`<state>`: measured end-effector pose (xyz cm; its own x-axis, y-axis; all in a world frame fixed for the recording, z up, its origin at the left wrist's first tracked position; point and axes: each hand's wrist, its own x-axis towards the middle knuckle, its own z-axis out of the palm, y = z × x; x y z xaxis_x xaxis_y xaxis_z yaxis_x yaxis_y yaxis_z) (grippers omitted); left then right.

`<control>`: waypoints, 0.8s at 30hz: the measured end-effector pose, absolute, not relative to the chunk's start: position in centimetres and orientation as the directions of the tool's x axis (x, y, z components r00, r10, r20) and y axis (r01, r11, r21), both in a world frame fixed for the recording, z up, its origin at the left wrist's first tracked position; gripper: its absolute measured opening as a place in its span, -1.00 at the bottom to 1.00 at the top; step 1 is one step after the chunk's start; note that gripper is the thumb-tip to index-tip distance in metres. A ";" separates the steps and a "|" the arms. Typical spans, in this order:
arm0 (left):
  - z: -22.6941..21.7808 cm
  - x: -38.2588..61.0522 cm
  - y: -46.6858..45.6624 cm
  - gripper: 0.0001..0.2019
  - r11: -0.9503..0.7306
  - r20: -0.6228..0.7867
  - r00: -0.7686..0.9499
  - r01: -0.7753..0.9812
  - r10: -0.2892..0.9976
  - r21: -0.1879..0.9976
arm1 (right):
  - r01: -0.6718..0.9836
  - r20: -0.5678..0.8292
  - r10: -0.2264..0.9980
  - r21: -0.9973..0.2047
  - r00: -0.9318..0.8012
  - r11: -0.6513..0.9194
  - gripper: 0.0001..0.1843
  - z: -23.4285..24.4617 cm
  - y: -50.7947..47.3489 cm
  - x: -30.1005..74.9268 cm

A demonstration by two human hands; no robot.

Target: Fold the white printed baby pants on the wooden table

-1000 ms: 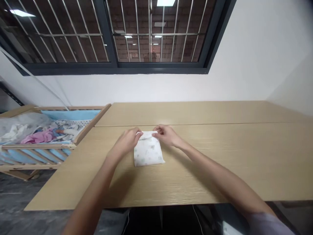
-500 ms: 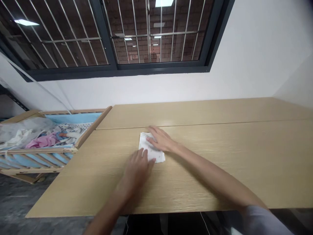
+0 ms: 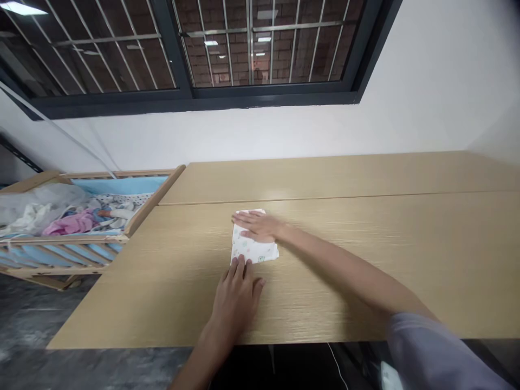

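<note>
Right hand (image 3: 258,226) spread flat on folded white printed cloth (image 3: 254,249), pinning it to the pale wood tabletop (image 3: 447,244); open left hand (image 3: 236,297) fingertips at cloth's near edge, seemingly steadying.

A long, light wood table (image 3: 345,271) made of two panels meeting at a straight seam (image 3: 325,198) carries a folded white cloth (image 3: 255,253) with small colored prints. Just beside its left edge, a wooden crib (image 3: 154,200) holds a heap of pink and white clothes (image 3: 73,222)
</note>
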<state>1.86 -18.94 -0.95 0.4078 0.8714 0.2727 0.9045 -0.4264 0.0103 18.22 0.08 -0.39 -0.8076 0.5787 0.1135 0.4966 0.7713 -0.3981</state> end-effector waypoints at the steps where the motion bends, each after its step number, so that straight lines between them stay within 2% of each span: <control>1: -1.0 1.8 -18.9 -0.56 -0.426 0.263 0.409 0.905 0.873 0.008 | 0.513 0.124 0.596 -0.390 -0.794 0.765 -0.38 -0.3 1.1 18.4; 7: -0.4 1.5 -18.7 -0.61 -0.454 0.242 0.430 0.890 0.870 0.050 | 0.522 0.161 0.609 -0.375 -0.777 0.766 -0.38 0.0 2.9 18.8; 11: 1.6 0.4 -18.0 -0.73 -0.510 0.207 0.477 0.846 0.854 0.156 | 0.551 0.241 0.665 -0.402 -0.707 0.731 -0.35 2.5 -0.8 20.0; 14: 3.0 -1.1 -16.8 -0.75 -0.555 0.190 0.523 0.807 0.831 0.202 | 0.575 0.301 0.684 -0.379 -0.665 0.725 -0.39 4.7 -5.4 21.4; 17: 3.1 -2.7 -15.3 -0.75 -0.573 0.214 0.537 0.800 0.816 0.177 | 0.575 0.243 0.666 -0.355 -0.705 0.737 -0.47 5.1 -9.5 22.9; 20: 2.0 -3.6 -14.3 -0.76 -0.592 0.233 0.555 0.794 0.799 0.138 | 0.605 0.191 0.677 -0.325 -0.710 0.727 -0.58 3.2 -12.1 23.8; 24: 1.2 -3.3 -13.5 -0.73 -0.592 0.259 0.551 0.797 0.794 0.120 | 0.666 0.262 0.714 -0.257 -0.649 0.700 -0.71 1.2 -13.6 23.8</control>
<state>-3.29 -13.54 1.19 0.5508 0.7935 0.2587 0.7967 -0.5922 0.1204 23.75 -13.55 1.22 -0.6491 0.7143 0.2617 0.6663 0.6999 -0.2575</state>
